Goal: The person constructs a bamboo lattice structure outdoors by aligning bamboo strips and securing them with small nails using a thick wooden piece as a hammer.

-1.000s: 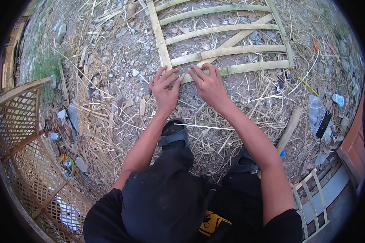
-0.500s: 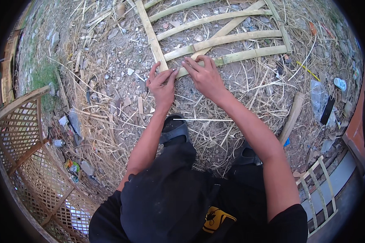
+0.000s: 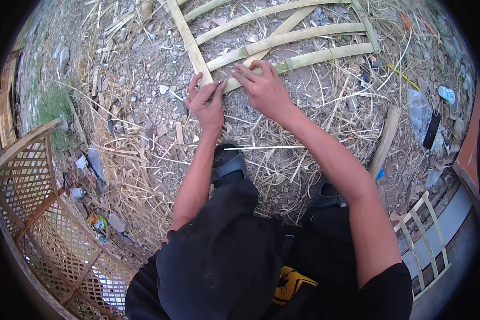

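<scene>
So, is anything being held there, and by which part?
Apparently the bamboo frame, by its near left corner: the left grip at that corner, the right grip on the nearest slat.

No words or numbers can be read. The most sign-like mark is a yellow patch [image 3: 293,285] with a dark figure on the black clothing [image 3: 330,266] near the lower edge, and what the figure shows cannot be made out. The blue-and-white cup-like piece [image 3: 447,95] on the ground at the right and the crumpled, colourful wrapper [image 3: 97,222] at the left are too small for any print to be legible.
</scene>
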Demonstrator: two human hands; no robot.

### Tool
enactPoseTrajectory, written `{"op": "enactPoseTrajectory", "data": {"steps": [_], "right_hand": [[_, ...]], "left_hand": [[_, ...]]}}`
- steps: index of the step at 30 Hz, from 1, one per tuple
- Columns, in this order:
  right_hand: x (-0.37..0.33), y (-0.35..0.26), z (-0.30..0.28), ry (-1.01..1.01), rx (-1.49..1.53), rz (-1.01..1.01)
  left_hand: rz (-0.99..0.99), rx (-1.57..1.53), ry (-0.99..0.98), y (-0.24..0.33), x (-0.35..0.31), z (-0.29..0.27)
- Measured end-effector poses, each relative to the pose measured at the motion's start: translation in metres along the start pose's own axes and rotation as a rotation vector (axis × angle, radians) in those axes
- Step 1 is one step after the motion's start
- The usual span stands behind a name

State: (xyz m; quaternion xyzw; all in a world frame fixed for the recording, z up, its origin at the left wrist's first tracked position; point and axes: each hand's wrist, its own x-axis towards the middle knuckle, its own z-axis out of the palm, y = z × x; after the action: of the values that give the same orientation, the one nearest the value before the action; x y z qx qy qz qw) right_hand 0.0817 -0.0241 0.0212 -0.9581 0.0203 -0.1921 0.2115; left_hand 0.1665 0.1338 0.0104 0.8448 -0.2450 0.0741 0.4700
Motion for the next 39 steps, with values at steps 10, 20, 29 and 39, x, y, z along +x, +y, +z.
{"op": "enactPoseTrajectory", "data": {"steps": [10,20,29,39], "right_hand": [[0.004,-0.003,0.001,-0.001,0.000,-0.001],[-0.025,0.035,-0.136,-0.108,0.027,-0.033],[-0.229,0.047,-0.302,-0.506,-0.293,1.065],[-0.307,-0.029,-0.214,-0.238,-0.122,1.413]], "left_hand": [[0.037,0.013,-0.022,-0.005,0.002,-0.005],[0.126,-0.017,-0.010,-0.016,0.001,0.002],[0.059,-0.004,-0.009,-0.010,0.002,-0.005],[0.004,-0.068,-0.038,-0.012,0.002,-0.003]]}}
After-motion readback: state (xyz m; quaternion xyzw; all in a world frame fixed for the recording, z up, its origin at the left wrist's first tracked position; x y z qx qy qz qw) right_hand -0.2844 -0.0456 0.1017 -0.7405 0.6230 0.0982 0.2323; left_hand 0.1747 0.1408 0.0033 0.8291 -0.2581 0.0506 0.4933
